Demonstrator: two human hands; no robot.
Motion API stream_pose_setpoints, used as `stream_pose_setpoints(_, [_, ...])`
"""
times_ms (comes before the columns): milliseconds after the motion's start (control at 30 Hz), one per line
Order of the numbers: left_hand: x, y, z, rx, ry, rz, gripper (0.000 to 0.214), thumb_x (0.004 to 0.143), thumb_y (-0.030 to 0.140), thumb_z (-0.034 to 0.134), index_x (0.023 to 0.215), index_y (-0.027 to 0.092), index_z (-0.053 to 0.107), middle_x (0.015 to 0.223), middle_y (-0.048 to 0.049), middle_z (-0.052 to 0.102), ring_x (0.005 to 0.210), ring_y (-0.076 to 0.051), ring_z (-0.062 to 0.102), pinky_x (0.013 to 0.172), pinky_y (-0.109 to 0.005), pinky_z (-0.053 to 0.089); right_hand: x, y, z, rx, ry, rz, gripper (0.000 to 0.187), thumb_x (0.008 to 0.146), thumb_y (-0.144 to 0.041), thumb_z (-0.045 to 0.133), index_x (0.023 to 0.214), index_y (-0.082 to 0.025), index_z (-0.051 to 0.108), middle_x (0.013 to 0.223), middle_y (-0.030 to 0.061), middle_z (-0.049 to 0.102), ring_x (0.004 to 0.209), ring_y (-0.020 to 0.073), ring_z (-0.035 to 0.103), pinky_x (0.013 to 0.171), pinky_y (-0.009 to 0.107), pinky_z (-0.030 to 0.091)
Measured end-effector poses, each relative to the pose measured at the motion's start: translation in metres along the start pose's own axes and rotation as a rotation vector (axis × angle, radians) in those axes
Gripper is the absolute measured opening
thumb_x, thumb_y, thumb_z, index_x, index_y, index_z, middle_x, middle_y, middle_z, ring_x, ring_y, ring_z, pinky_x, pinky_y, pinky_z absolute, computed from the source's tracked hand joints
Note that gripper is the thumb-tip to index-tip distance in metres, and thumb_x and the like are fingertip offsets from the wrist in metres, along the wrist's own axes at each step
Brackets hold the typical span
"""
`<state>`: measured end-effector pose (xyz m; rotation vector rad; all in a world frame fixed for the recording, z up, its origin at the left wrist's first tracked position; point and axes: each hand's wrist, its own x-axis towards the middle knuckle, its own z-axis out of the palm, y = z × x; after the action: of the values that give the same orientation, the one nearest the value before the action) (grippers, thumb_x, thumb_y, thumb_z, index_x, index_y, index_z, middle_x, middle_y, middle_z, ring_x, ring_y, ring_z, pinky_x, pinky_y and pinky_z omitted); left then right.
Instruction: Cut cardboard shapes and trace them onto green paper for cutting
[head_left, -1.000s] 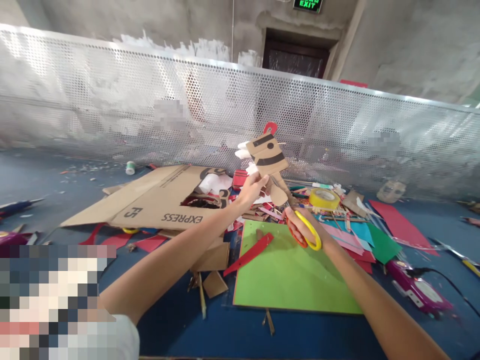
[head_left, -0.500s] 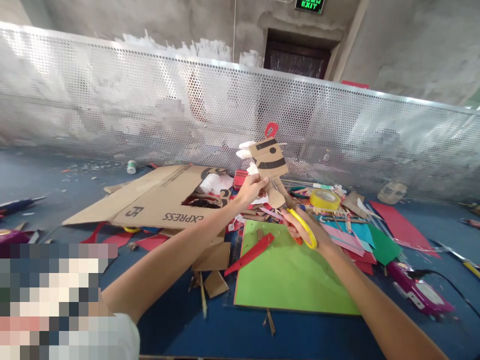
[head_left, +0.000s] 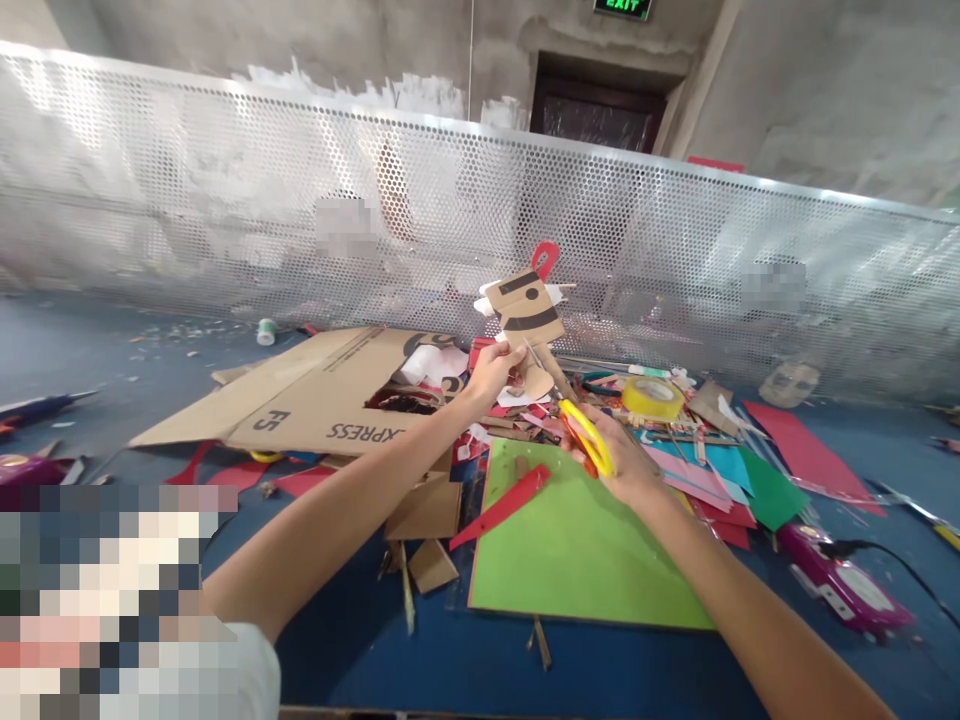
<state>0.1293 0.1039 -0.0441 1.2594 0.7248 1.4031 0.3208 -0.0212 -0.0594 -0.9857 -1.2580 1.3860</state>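
Standing upright just above the middle of the frame, the brown cardboard figure with black stripes and a red loop on top (head_left: 525, 308) is held clear of the blue desk (head_left: 420, 655), its long axis close to vertical. The left hand (head_left: 495, 368) has it from the lower left. That grip is pinched together on the figure's narrow bottom part, and the forearm stretches out long from the lower left corner. The right hand (head_left: 616, 462) sits lower and to the right, over the top edge of the lime-green paper sheet (head_left: 577, 550), its grip closed through the loops of the yellow-and-orange-handled scissors (head_left: 583, 438). From there the blades slant up and left, their tips reaching the figure's foot just beside the left hand; whether the blades are parted I cannot tell. So the figure lies up and left of the scissor hand, and the left hand is the nearer. A yellow tape roll (head_left: 651, 397) lies just right of them, with the perforated metal screen (head_left: 300, 230) behind.
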Motion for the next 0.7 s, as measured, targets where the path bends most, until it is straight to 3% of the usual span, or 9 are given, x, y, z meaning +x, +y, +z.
stream_pose_setpoints(133, [0.0, 0.001, 0.0, -0.001, -0.012, 0.033, 0.033, 0.081, 0.036, 0.08, 0.07, 0.017, 0.055, 0.06, 0.002, 0.055, 0.048, -0.01, 0.051, 0.051, -0.024, 0.042, -0.002, 0.009, -0.003, 0.044, -0.074, 0.069, 0.069, 0.079, -0.047, 0.08, 0.14, -0.035, 0.05, 0.116, 0.0108, 0.073, 0.067, 0.0157, 0.063, 0.045, 0.02, 0.027])
stream_pose_setpoints(200, [-0.001, 0.002, 0.001, -0.009, -0.009, 0.001, 0.029, 0.082, 0.033, 0.078, 0.072, 0.017, 0.056, 0.06, 0.0019, 0.055, 0.048, -0.01, 0.051, 0.051, -0.024, 0.042, -0.002, 0.012, -0.006, 0.043, -0.106, 0.056, 0.075, 0.082, -0.049, 0.079, 0.148, -0.036, 0.045, 0.115, 0.0118, 0.073, 0.066, 0.016, 0.064, 0.044, 0.02, 0.028])
stream_pose_setpoints(367, [0.0, 0.002, 0.001, -0.044, 0.026, -0.089, 0.022, 0.084, 0.028, 0.074, 0.075, 0.016, 0.057, 0.063, 0.0009, 0.057, 0.05, -0.01, 0.053, 0.05, -0.023, 0.042, -0.001, 0.013, -0.008, -0.014, -0.151, -0.08, 0.07, 0.086, -0.053, 0.076, 0.146, -0.033, 0.047, 0.1, 0.0073, 0.072, 0.058, 0.0132, 0.059, 0.042, 0.02, 0.031])
stream_pose_setpoints(567, [0.0, 0.002, 0.002, -0.032, 0.007, -0.08, 0.021, 0.084, 0.028, 0.075, 0.077, 0.016, 0.059, 0.062, 0.0015, 0.057, 0.048, -0.01, 0.052, 0.049, -0.022, 0.041, -0.006, 0.013, -0.004, -0.033, -0.219, -0.024, 0.067, 0.088, -0.046, 0.074, 0.149, -0.034, 0.049, 0.094, 0.0042, 0.069, 0.053, 0.0107, 0.052, 0.046, 0.025, 0.04])
stream_pose_setpoints(700, [0.001, 0.001, 0.003, 0.044, -0.03, 0.004, 0.023, 0.085, 0.028, 0.075, 0.074, 0.016, 0.059, 0.059, 0.0017, 0.056, 0.045, -0.01, 0.052, 0.047, -0.023, 0.041, -0.007, 0.01, -0.003, -0.028, -0.173, -0.01, 0.071, 0.086, -0.042, 0.075, 0.149, -0.035, 0.041, 0.092, 0.0004, 0.067, 0.053, 0.0093, 0.053, 0.044, 0.021, 0.036])
